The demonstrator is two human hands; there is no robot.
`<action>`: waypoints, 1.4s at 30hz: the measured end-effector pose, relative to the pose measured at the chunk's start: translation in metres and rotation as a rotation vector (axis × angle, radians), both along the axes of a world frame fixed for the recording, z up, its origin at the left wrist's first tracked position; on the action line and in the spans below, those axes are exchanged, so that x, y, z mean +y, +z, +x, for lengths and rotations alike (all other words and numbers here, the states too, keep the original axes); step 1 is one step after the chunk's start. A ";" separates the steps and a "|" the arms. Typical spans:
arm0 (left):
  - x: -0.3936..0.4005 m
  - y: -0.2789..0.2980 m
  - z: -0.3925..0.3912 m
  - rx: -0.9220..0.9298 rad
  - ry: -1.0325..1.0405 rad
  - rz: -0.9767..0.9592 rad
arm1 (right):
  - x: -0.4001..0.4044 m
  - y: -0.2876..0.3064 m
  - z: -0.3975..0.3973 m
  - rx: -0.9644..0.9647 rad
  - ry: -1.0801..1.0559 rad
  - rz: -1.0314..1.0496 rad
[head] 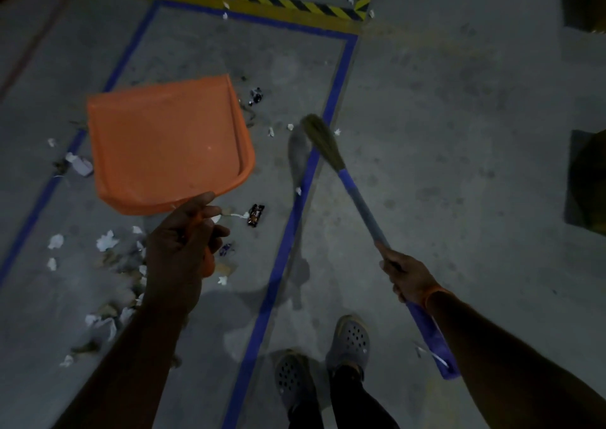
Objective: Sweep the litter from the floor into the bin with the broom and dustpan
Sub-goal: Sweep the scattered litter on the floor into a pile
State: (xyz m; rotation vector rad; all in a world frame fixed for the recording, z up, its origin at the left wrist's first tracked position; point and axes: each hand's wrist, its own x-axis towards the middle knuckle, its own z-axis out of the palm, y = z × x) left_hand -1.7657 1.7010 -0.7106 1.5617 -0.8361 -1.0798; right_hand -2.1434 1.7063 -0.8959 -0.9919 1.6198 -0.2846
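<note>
Right hand (405,276) grips broom (347,182) | bristles ahead-left, near scraps | left hand (183,248) grips empty orange dustpan (167,143), raised ahead.

No legible txt; dark wrapper (255,215) maybe printed, too blurry to read.

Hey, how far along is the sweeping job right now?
Early on. Done: nothing visibly; the orange dustpan looks empty. In hand: the left hand holds the dustpan's handle, raised above the floor, and the right hand grips the broom. Left: paper scraps and wrappers lie scattered inside the blue tape outline. No bin is clearly visible.
</note>
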 end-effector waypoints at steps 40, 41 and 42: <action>-0.112 0.059 -0.037 -0.037 0.091 -0.094 | -0.091 0.066 0.033 -0.188 0.064 0.065; -0.120 0.057 -0.035 -0.031 0.092 -0.096 | -0.113 0.066 0.032 -0.165 0.043 0.051; -0.131 0.055 -0.032 -0.024 0.092 -0.096 | -0.135 0.064 0.033 -0.138 0.029 0.054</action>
